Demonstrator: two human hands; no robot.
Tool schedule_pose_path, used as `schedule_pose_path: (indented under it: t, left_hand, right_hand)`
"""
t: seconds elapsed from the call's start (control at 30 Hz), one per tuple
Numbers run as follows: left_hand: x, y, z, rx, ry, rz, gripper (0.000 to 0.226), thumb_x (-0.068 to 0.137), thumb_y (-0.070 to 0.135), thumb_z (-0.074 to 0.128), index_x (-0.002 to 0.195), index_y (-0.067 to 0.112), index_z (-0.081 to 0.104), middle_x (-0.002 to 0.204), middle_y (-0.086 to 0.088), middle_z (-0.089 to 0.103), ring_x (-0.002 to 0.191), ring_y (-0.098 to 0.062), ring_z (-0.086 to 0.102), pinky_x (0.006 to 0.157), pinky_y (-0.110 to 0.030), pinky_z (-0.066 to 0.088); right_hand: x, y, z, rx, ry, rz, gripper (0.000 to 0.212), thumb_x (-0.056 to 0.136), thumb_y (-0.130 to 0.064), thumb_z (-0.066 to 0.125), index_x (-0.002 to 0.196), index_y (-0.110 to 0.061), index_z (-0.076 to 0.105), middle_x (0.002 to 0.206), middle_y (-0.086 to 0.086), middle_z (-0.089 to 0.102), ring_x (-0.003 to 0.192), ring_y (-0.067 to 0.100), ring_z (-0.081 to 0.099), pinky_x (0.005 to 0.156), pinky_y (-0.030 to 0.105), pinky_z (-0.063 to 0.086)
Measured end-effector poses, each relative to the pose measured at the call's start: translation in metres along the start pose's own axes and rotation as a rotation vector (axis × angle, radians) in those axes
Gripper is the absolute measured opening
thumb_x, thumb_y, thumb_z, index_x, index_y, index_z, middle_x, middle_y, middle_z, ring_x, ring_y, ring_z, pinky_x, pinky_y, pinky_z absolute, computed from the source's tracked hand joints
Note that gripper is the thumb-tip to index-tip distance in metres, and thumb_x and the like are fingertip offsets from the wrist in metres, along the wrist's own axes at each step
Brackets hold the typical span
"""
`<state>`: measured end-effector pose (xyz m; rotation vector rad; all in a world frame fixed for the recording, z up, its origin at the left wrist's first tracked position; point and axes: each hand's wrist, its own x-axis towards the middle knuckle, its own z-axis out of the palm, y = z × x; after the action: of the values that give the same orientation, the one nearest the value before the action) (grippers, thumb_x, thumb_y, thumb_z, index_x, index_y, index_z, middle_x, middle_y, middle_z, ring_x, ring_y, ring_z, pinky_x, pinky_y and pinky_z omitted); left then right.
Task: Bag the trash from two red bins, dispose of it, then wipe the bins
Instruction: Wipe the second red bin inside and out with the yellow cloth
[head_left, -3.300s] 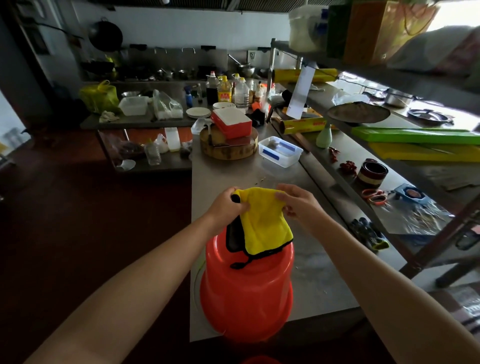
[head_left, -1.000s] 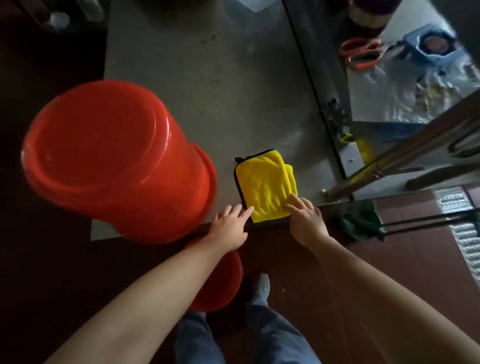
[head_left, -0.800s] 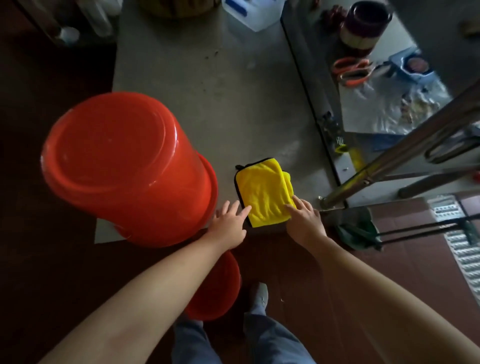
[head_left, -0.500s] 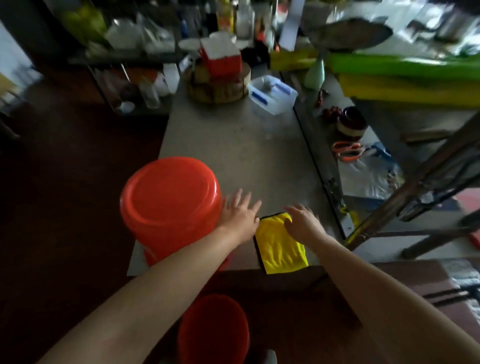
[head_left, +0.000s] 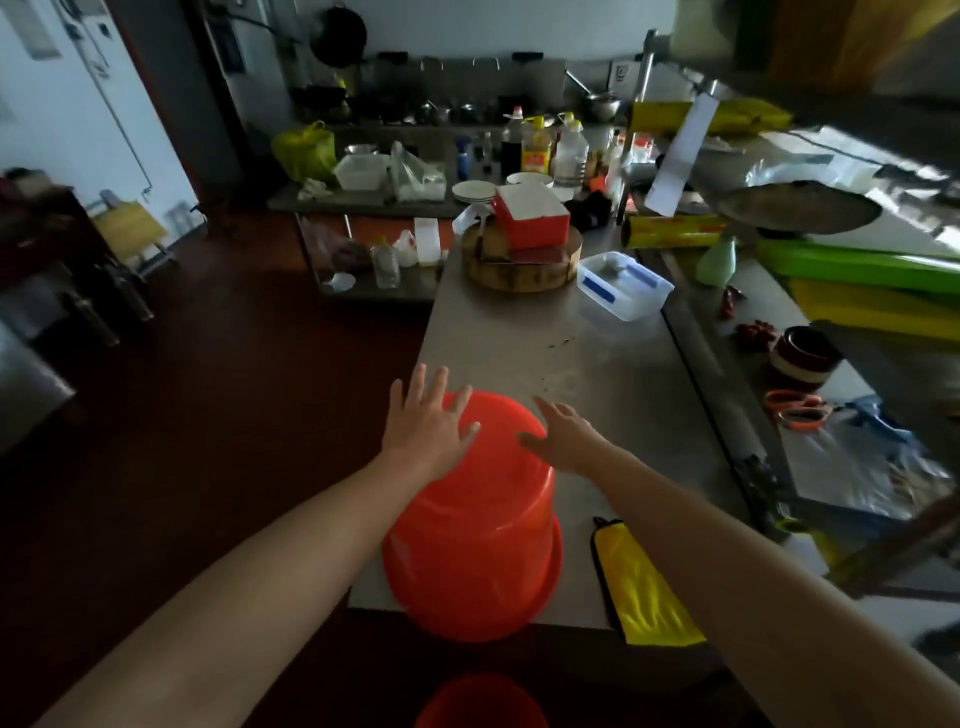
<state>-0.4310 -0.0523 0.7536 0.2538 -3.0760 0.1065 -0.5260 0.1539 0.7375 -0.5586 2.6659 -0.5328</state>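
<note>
A red bin (head_left: 475, 540) stands upside down at the near left corner of the steel table (head_left: 613, 415). My left hand (head_left: 428, 428) lies with spread fingers on the left of its upturned bottom. My right hand (head_left: 563, 439) reaches over the bottom's right edge, fingers straight. A folded yellow cloth (head_left: 641, 587) lies flat on the table's front edge, to the right of the bin and partly under my right forearm. A second red bin (head_left: 480, 701) shows at the bottom of the view, on the floor below the table.
Farther along the table sit a clear plastic box (head_left: 623, 286) and a round wooden block (head_left: 522, 260) with a red box (head_left: 532, 215) on it. A cluttered steel shelf (head_left: 810, 431) runs along the right. Dark floor (head_left: 234, 405) lies to the left.
Both hands left the yellow cloth, now lying on the table's front edge, and moved up onto the upturned red bin. The view tilted up from the floor to the room.
</note>
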Motion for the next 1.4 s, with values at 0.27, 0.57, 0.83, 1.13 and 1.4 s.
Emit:
schedule_pose_path:
  t: [0.27, 0.57, 0.83, 1.13, 1.4]
  left_hand:
    - [0.020, -0.089, 0.052, -0.142, -0.249, -0.027, 0.092, 0.082, 0.089, 0.023, 0.156, 0.043, -0.004, 0.167, -0.008, -0.012, 0.150, -0.044, -0.013, 0.116, -0.069, 0.013]
    - [0.029, -0.095, 0.077, -0.483, -0.410, -0.001, 0.110, 0.073, 0.093, 0.040, 0.155, 0.043, -0.013, 0.154, -0.018, 0.035, 0.133, -0.037, 0.049, 0.104, -0.047, 0.044]
    - [0.019, -0.092, 0.062, -0.635, -0.399, -0.023, 0.129, 0.066, 0.085, 0.065, 0.156, 0.041, -0.015, 0.155, -0.019, 0.033, 0.136, -0.035, 0.046, 0.107, -0.045, 0.042]
    - [-0.004, -0.100, -0.006, -0.889, -0.236, -0.022, 0.125, 0.062, 0.066, 0.085, 0.157, 0.034, 0.011, 0.153, -0.013, 0.027, 0.137, -0.031, 0.037, 0.110, -0.049, 0.040]
    - [-0.058, -0.079, 0.013, -0.855, -0.179, -0.260, 0.075, 0.083, 0.086, 0.013, 0.141, 0.044, 0.036, 0.135, -0.016, 0.037, 0.118, -0.040, 0.047, 0.104, -0.049, 0.038]
  right_hand:
    - [0.012, -0.023, 0.040, 0.225, -0.044, 0.312, 0.121, 0.077, -0.064, 0.076, 0.162, -0.031, -0.004, 0.157, 0.020, 0.030, 0.133, 0.041, 0.048, 0.104, 0.045, 0.049]
    - [-0.001, -0.034, 0.050, 0.536, -0.007, 0.547, 0.120, 0.062, -0.069, 0.084, 0.153, -0.044, 0.011, 0.134, 0.002, 0.049, 0.096, 0.036, 0.069, 0.060, 0.060, 0.060]
    - [-0.015, -0.033, 0.052, 0.659, 0.086, 0.493, 0.116, 0.057, -0.061, 0.092, 0.150, -0.032, 0.028, 0.123, 0.002, 0.058, 0.092, 0.025, 0.071, 0.063, 0.049, 0.063]
    - [-0.038, -0.059, 0.000, 0.710, 0.235, 0.305, 0.084, 0.071, -0.065, 0.082, 0.132, -0.033, 0.035, 0.109, 0.002, 0.062, 0.070, 0.019, 0.073, 0.044, 0.027, 0.054]
    - [-0.066, -0.062, 0.037, 0.647, 0.192, 0.397, 0.078, 0.085, -0.086, 0.035, 0.140, -0.030, 0.040, 0.140, 0.021, 0.041, 0.120, 0.041, 0.054, 0.102, 0.052, 0.049]
